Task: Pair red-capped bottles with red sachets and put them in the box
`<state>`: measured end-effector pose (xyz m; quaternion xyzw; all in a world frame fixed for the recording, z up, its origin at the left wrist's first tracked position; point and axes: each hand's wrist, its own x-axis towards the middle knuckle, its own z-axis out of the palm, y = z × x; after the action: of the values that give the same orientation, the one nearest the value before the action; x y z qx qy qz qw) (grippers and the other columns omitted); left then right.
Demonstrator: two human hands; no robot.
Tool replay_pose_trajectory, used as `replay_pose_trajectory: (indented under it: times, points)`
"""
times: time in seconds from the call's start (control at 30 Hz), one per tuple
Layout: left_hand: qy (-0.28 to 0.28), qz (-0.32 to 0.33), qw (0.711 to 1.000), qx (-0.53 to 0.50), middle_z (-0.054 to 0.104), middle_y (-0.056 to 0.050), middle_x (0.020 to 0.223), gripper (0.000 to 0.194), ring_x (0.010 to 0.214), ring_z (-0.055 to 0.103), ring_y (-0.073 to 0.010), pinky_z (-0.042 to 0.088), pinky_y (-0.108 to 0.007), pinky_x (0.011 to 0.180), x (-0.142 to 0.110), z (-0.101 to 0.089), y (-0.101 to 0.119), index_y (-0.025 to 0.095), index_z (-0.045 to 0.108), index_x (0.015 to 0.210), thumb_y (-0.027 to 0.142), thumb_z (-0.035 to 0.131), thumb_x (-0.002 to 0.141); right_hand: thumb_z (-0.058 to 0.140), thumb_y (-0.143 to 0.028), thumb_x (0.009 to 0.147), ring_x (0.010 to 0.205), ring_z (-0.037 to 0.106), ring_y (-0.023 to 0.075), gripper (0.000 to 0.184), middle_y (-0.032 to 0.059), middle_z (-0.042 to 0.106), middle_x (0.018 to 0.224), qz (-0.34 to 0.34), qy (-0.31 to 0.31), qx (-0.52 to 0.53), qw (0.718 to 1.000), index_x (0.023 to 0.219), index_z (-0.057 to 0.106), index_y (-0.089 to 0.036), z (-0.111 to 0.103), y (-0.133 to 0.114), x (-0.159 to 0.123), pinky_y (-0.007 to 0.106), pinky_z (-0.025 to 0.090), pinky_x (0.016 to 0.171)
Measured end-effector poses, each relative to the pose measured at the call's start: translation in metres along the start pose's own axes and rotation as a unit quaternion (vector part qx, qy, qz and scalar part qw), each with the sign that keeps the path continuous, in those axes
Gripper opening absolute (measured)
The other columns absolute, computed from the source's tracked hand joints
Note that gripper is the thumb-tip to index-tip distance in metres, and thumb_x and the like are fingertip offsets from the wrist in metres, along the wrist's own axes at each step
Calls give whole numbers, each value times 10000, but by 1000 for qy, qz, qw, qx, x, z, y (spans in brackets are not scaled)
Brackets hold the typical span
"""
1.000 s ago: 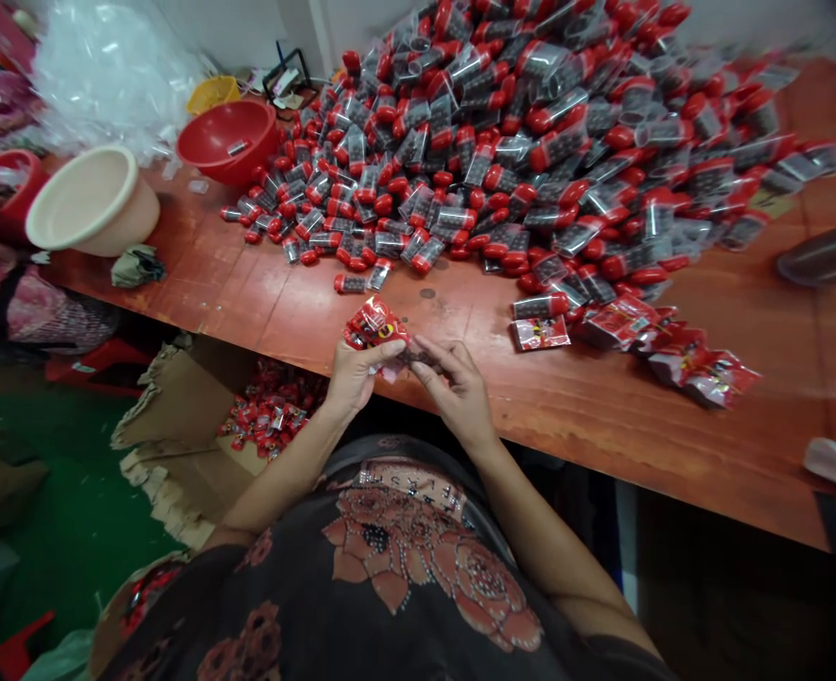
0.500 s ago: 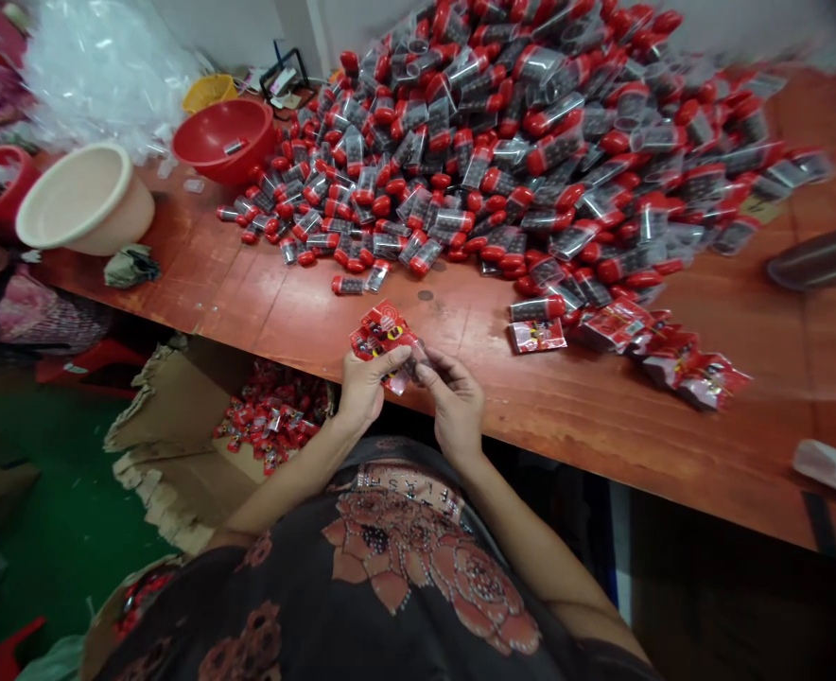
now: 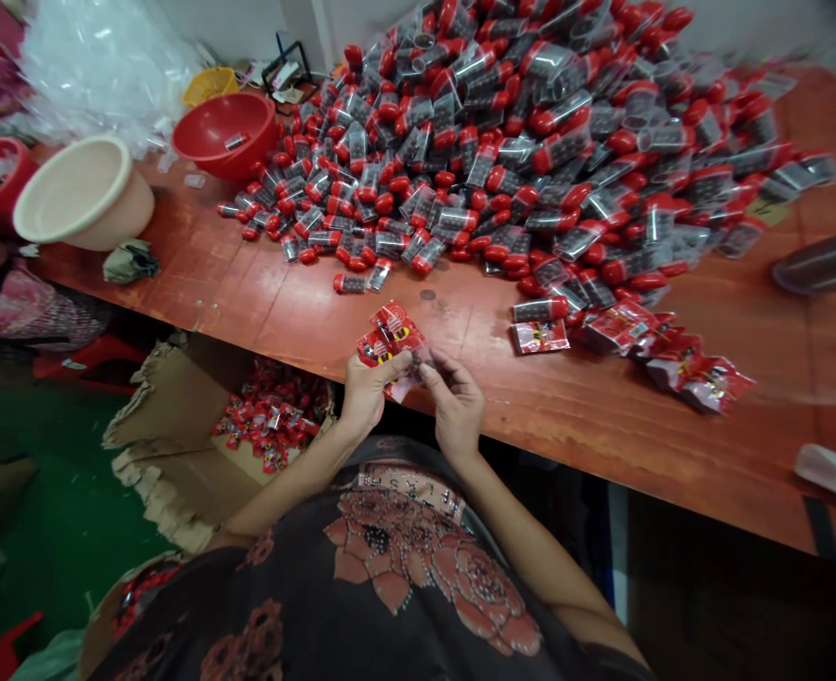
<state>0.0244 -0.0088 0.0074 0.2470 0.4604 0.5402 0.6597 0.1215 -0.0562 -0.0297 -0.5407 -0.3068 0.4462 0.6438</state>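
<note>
You hold a few printed red packets [image 3: 391, 328] between both hands, at the near edge of the tabletop [image 3: 290, 312].
Your left hand [image 3: 365, 390] has its thumb and fingers clamped on the packets, which fan out above it; your right hand [image 3: 457, 402] pinches a small dark piece [image 3: 419, 359] at their right side, too small to make out. Beyond your hands, a large heap of red-capped clear tubes [image 3: 461, 170] spreads toward the tabletop's far edge. To the right, a flat packet [image 3: 540, 337] lies just beside a row of overlapping packets [image 3: 673, 357]. On the left part of the tabletop are a red bowl [image 3: 225, 137], a cream basin [image 3: 81, 194] and a crumpled cloth [image 3: 131, 262]. Below the near edge, a torn cardboard box [image 3: 166, 407] holds more red packs [image 3: 269, 416].
</note>
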Motion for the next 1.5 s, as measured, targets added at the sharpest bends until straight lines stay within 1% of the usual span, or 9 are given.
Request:
replay_pose_trajectory:
  times: [0.17, 0.37, 0.5, 0.6, 0.77, 0.9, 1.13, 1.33, 1.5]
  points:
    - [-31, -37, 999, 26, 677, -10, 655, 286, 562, 617, -118, 498, -244, 582, 5, 1, 13, 131, 667, 674, 222, 879, 505, 693, -292, 808, 865, 617, 155, 258, 0, 598, 893, -41, -57, -49, 996, 1063, 722, -324, -5, -8, 2, 386, 543, 866]
    - [-56, -59, 996, 19, 675, 2, 679, 250, 598, 611, -96, 486, -221, 617, -3, 4, 6, 127, 682, 711, 175, 857, 538, 681, -284, 820, 950, 631, 164, 239, 13, 635, 994, -13, -32, -4, 999, 1056, 700, -315, 0, -8, -1, 400, 528, 924]
    - [-35, -51, 998, 1, 703, -18, 729, 292, 633, 640, -119, 513, -252, 673, -1, 3, 2, 133, 680, 723, 218, 876, 523, 688, -329, 809, 995, 640, 183, 268, 36, 670, 1054, 13, -14, 19, 1000, 1072, 683, -275, 0, -5, 2, 430, 522, 958]
    - [-18, -22, 999, -28, 723, -16, 793, 352, 671, 663, -130, 535, -281, 722, 4, 3, 4, 160, 685, 779, 226, 889, 501, 676, -336, 815, 947, 652, 178, 259, 31, 677, 1024, 9, -25, 3, 1000, 1065, 685, -268, -3, -6, 6, 411, 554, 895]
    - [-6, -24, 999, -21, 719, -11, 782, 331, 640, 662, -134, 542, -282, 666, 6, 3, 4, 161, 693, 795, 223, 874, 525, 644, -319, 836, 892, 647, 160, 241, 25, 670, 1002, -9, 2, -8, 1000, 1071, 667, -274, -2, -3, 5, 364, 568, 817]
    - [7, -17, 1000, -14, 720, -23, 784, 308, 648, 665, -131, 541, -277, 677, 0, 3, -3, 145, 699, 794, 236, 866, 551, 651, -343, 829, 867, 645, 164, 265, 37, 679, 998, 16, 16, 16, 1000, 1078, 657, -253, 3, 1, 2, 352, 563, 773]
    - [37, 23, 998, -33, 723, -21, 812, 313, 672, 674, -133, 520, -266, 670, -6, 9, -11, 169, 685, 835, 263, 850, 587, 636, -316, 850, 893, 608, 157, 203, 18, 598, 935, -71, 54, -64, 994, 1040, 676, -258, 6, -4, -3, 348, 512, 868]
    - [50, 27, 997, -47, 720, -13, 798, 304, 658, 658, -120, 519, -265, 690, -11, 16, -18, 167, 690, 828, 279, 847, 593, 601, -328, 870, 934, 620, 171, 226, 45, 629, 1021, -33, 58, 2, 998, 1075, 648, -247, 11, -1, -6, 366, 525, 873]
    - [40, 11, 998, -42, 730, -39, 815, 289, 670, 673, -142, 532, -281, 681, -10, 11, -23, 141, 703, 830, 244, 844, 600, 633, -328, 845, 963, 632, 175, 234, 49, 662, 1041, -24, 53, 10, 998, 1055, 672, -234, 7, 1, 0, 381, 520, 908]
